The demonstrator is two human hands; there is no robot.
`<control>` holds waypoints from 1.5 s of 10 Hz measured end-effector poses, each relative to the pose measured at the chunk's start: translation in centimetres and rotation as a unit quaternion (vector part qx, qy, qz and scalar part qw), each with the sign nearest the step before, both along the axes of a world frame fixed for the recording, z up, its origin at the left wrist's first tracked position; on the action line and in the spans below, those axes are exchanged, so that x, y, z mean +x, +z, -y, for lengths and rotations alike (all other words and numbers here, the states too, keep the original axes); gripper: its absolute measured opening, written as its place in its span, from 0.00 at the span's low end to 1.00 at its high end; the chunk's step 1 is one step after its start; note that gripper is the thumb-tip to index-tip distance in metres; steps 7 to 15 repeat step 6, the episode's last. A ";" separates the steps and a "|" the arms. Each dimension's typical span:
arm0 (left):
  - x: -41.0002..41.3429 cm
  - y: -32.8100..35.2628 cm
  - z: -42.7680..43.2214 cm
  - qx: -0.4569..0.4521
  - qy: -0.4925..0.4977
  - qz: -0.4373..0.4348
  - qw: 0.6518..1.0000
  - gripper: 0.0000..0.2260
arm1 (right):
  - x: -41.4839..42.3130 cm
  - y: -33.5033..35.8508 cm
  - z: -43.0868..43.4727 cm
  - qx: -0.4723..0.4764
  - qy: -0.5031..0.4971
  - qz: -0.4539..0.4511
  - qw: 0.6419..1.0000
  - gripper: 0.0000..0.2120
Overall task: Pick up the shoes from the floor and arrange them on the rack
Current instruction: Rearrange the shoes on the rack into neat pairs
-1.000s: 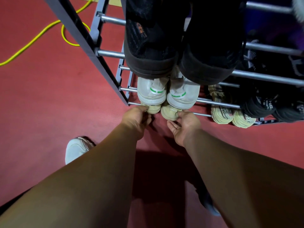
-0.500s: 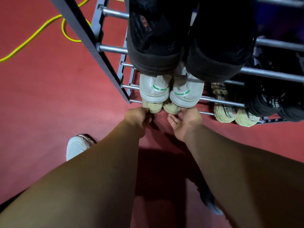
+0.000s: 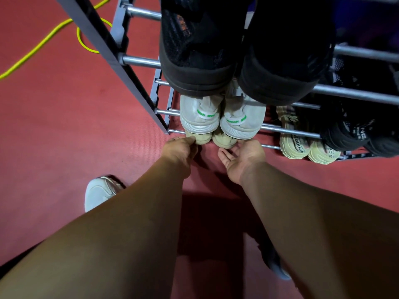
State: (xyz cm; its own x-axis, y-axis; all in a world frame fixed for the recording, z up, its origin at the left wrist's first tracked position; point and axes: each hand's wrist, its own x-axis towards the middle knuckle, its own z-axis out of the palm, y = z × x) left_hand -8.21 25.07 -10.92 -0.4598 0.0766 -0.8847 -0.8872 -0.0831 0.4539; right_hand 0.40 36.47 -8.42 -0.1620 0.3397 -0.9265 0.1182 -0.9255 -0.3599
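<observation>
The left beige shoe (image 3: 203, 138) and the right beige shoe (image 3: 224, 140), a pale pair, sit heels-out and side by side on the lowest tier of a grey shoe rack (image 3: 138, 61) with metal bars. The person's left hand (image 3: 179, 151) pinches the left shoe's heel between thumb and curled fingers. The right hand (image 3: 244, 155) lies palm-up with its fingertips at the right shoe's heel; whether it grips cannot be told. One tier up rest white sneakers with green-lettered heel tabs (image 3: 199, 116), and above them large black shoes (image 3: 194, 50). To the right stand cream chunky-soled trainers (image 3: 293, 145) and black mesh sneakers (image 3: 345, 134). A yellow cable (image 3: 43, 41) crosses the red floor (image 3: 54, 126).
</observation>
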 end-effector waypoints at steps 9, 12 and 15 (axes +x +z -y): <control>1.1 1.5 0.5 -0.043 -0.104 0.009 0.994 0.02 | 0.2 0.9 -0.3 0.004 0.093 0.048 0.994 0.14; 1.1 1.5 0.5 -0.043 -0.104 0.009 0.994 0.02 | 0.2 0.9 -0.3 0.004 0.093 0.048 0.994 0.14; 1.1 1.5 0.5 -0.043 -0.104 0.009 0.994 0.02 | 0.2 0.9 -0.3 0.004 0.093 0.048 0.994 0.14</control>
